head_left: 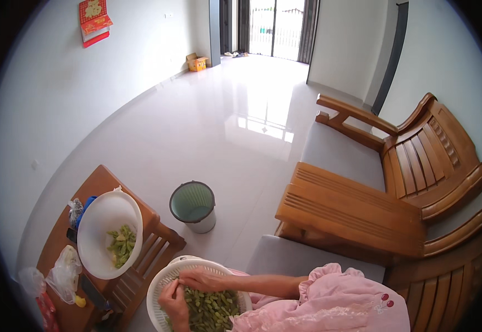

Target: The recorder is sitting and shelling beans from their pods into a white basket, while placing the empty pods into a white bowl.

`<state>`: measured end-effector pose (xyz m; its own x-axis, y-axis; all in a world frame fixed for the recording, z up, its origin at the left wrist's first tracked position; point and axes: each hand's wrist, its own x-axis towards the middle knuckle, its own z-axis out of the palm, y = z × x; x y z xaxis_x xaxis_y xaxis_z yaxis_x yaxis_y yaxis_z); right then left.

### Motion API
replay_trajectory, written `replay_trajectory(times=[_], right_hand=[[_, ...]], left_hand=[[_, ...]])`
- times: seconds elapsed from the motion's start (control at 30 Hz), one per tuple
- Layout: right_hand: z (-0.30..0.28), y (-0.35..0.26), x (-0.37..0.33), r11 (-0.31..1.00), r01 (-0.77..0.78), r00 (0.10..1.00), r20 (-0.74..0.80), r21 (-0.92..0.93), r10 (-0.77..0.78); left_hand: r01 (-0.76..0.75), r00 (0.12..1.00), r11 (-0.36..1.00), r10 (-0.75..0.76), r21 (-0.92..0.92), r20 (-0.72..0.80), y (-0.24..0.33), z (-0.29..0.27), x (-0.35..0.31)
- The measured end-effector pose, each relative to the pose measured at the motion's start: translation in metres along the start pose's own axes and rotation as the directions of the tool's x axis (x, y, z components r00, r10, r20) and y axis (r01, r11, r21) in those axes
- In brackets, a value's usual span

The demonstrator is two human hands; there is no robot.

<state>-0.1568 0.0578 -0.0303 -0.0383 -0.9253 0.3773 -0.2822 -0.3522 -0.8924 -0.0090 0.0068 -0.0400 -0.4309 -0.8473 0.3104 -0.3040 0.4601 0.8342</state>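
Note:
My left hand (174,303) and my right hand (203,280) meet over a white slotted plastic basket (153,299) at the bottom of the head view. The fingertips of both are pinched together near the basket's far left side. Whatever is between them is too small to make out. Many small green pods (210,310) fill the basket below my hands. To the left, a white basin (94,243) stands on a wooden table, holding a smaller heap of yellow-green pods (122,246).
A grey-green bin (201,221) stands on the tiled floor. Plastic bags (65,271) and a dark phone-like thing (71,235) lie on the wooden table (105,177). A wooden sofa (357,213) with grey cushions is at the right. An orange carton (196,63) sits by the far wall.

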Motion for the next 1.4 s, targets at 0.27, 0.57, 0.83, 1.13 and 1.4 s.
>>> replay_trajectory(times=[0.27,0.57,0.83,1.13,1.4], right_hand=[[-0.011,-0.002,0.001,0.994,-0.106,0.964,0.25,0.039,0.093],[-0.004,0.003,0.001,0.922,-0.278,0.93,0.316,0.268,0.189],[-0.002,0.015,0.001,0.949,-0.221,0.94,-0.211,0.226,0.27],[-0.013,-0.015,0.089,0.996,-0.089,0.984,-0.154,-0.028,0.084],[-0.01,-0.028,0.112,0.989,0.062,0.996,0.066,-0.137,-0.054]], left_hand=[[0.244,0.97,0.928,-0.233,-0.283,0.071,0.026,-0.007,0.0],[0.282,0.959,0.906,-0.268,-0.315,0.088,0.032,-0.007,0.004],[0.371,0.925,0.826,-0.37,-0.424,0.089,0.032,-0.02,0.009],[0.268,0.87,0.952,-0.174,-0.147,0.46,0.056,0.009,-0.009],[0.41,0.727,0.906,-0.253,-0.108,0.639,0.057,-0.004,0.0]])
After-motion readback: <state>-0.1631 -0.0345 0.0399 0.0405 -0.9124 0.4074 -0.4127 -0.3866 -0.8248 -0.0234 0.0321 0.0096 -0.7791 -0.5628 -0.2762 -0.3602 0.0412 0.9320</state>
